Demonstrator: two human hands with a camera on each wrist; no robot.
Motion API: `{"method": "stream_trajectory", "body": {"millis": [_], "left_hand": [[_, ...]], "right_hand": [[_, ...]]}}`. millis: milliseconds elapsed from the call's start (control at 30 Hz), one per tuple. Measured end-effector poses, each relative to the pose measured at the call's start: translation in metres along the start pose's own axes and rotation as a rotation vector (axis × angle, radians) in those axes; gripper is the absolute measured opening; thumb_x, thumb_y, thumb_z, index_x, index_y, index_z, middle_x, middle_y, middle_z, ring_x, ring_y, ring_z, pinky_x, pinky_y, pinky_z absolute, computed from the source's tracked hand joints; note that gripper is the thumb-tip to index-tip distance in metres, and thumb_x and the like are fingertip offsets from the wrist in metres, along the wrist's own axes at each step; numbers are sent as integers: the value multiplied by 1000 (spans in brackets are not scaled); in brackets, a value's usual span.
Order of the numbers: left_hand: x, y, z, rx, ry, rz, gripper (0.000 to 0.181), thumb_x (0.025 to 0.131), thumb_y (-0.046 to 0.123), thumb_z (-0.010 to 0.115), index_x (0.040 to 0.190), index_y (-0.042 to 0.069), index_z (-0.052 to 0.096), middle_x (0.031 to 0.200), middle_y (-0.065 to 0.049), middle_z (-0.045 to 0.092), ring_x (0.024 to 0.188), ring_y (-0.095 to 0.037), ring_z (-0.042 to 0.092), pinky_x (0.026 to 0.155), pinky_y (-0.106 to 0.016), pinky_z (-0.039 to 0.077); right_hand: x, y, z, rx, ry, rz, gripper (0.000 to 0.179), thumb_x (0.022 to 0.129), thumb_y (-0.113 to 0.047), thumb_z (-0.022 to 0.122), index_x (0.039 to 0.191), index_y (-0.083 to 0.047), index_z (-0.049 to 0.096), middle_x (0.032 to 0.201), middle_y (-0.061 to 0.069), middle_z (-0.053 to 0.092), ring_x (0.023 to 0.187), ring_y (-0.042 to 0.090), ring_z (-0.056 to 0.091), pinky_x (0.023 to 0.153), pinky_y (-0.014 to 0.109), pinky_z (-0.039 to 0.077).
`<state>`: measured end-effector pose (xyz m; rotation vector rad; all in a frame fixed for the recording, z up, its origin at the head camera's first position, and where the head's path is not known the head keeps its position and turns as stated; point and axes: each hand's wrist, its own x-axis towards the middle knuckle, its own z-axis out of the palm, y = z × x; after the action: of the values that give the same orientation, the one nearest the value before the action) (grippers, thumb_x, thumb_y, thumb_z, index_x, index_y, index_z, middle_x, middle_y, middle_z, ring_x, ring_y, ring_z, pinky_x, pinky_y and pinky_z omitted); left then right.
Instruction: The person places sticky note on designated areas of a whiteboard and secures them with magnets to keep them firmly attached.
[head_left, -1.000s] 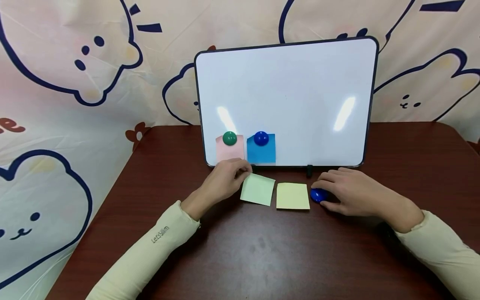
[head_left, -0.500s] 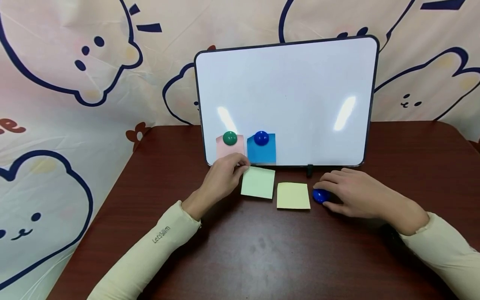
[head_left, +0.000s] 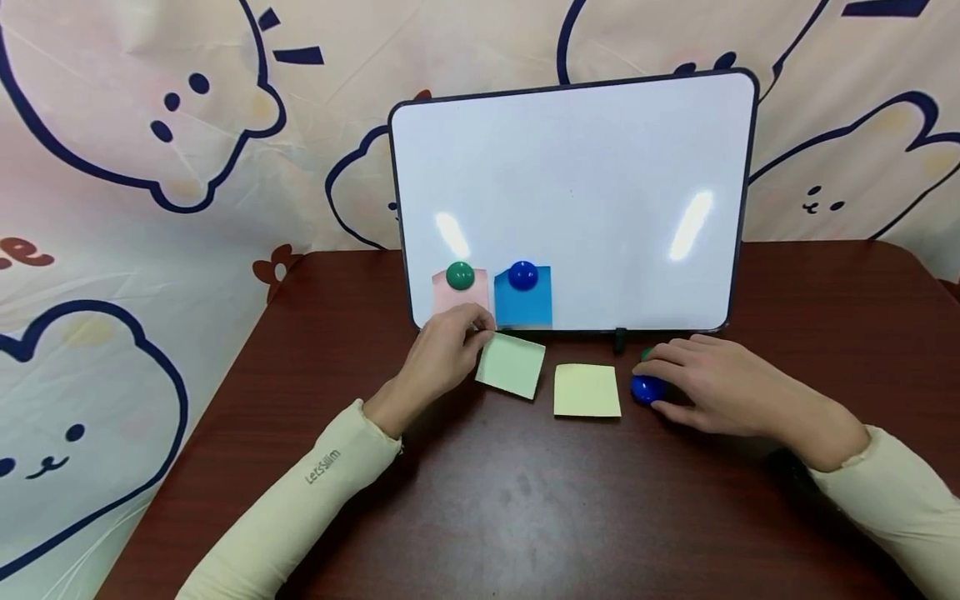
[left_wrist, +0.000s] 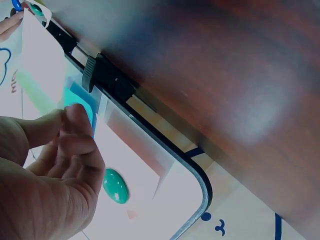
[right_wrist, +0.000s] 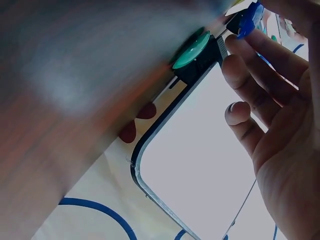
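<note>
My left hand [head_left: 448, 348] pinches a pale green sticky note [head_left: 512, 367] by its upper left corner, in front of the whiteboard's lower edge. Flat on the table beside it lies a yellow sticky note [head_left: 587, 392]. My right hand [head_left: 712, 385] holds a round blue magnet [head_left: 648, 389] between thumb and fingertips, right of the yellow note. Just behind that, a green magnet [right_wrist: 192, 51] sits on the table, mostly covered by the fingers in the head view. On the board, a green magnet [head_left: 460, 275] holds a pink note [head_left: 453, 302], and a blue magnet [head_left: 522, 275] holds a blue note [head_left: 525, 307].
The whiteboard [head_left: 600, 183] stands upright on black feet [head_left: 619, 341] at the back of the dark wooden table [head_left: 525, 508]. A patterned cloth [head_left: 150, 250] hangs behind and to the left.
The green note has risen off the table a little, shifted slightly left and tilted in my left hand. My right hand has moved slightly right with the blue magnet, and a green magnet now shows behind it.
</note>
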<state>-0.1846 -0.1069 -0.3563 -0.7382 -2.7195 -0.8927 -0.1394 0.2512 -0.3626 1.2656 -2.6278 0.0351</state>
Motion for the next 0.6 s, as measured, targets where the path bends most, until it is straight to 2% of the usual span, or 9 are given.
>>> {"method": "stream_trajectory", "body": {"millis": [167,400,600], "left_hand": [[0,0,-1,5,-2,8,2,94,9,67,94,8,67,91,-4,66,81,-16,60,72,-31,54],[1,-2,-3,-3,20,36,7,93,2,66,94,9,66,93,-4,69,88,-17,66,77,-34,57],[1,-1,-5,5,11,-8,7,94,3,66,96,9,67,96,-4,70,89,-17,67,76,-33,57]], "right_hand": [[-1,1,-1,1,14,-5,40,81,-35,80,116,-18,70,106,-4,66,93,14,64,81,38,56],[-2,3,1,-4,20,4,41,80,-34,80,116,-18,70,109,-3,66,96,16,65,82,40,57],[-2,0,1,8,15,-6,41,80,-33,80,116,-17,69,108,-3,66,95,14,64,82,38,56]]}}
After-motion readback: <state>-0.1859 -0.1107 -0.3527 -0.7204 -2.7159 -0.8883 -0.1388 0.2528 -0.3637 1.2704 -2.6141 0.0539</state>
